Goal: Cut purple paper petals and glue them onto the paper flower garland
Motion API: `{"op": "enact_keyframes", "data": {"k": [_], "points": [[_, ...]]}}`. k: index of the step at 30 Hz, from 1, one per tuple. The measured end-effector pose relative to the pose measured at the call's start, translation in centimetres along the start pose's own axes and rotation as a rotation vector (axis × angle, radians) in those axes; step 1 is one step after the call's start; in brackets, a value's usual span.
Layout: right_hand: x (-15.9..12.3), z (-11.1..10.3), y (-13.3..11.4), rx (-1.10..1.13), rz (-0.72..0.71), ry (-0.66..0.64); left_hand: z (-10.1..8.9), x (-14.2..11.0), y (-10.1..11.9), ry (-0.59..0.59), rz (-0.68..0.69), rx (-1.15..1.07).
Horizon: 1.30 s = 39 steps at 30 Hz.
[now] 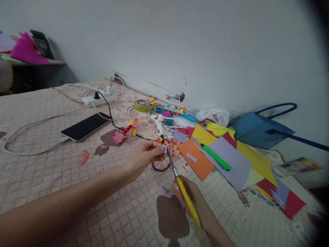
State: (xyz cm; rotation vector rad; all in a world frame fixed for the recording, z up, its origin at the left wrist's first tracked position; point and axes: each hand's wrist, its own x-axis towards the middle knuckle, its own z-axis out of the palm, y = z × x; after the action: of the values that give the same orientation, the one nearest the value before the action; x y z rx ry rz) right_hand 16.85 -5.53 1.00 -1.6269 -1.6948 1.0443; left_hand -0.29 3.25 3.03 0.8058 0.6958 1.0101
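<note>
Between the fingertips of my left hand [147,156] is a small piece of lilac paper [164,149]. My right hand [190,195] grips a pair of scissors [185,196] with yellow handles. The metal blades point up and away, their tips right beside the lilac piece; whether they touch it I cannot tell. Just past my hands, small colourful paper scraps [174,151] lie scattered. A white glue gun [158,123] lies behind them, its black cord looping under my hands. A lilac offcut [162,190] rests on the cloth below.
Coloured sheets [228,159] spread to the right, with a green marker [216,157] on top. A blue bag [259,130] leans near the wall. Leftward are a phone [86,127] on a white cable, a power strip [100,99], flower decorations [125,132] and a tape roll [142,106].
</note>
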Motion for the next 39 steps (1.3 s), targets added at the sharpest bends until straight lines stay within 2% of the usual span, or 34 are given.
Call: {"op": "enact_keyframes", "data": {"k": [23, 27, 33, 39], "points": [[0.13, 0.19, -0.32, 0.06, 0.01, 0.04, 0.02, 0.0, -0.23, 0.024, 0.03, 0.021], [0.04, 0.13, -0.14, 0.078, 0.042, -0.004, 0.02, 0.03, -0.28, 0.028, 0.026, 0.018], [0.01, 0.28, 0.0, 0.065, 0.037, 0.023, 0.02, 0.04, -0.24, 0.022, 0.025, 0.018], [-0.01, 0.34, -0.28, 0.12, 0.106, -0.005, 0.14, 0.05, -0.09, 0.028, 0.018, 0.023]]}}
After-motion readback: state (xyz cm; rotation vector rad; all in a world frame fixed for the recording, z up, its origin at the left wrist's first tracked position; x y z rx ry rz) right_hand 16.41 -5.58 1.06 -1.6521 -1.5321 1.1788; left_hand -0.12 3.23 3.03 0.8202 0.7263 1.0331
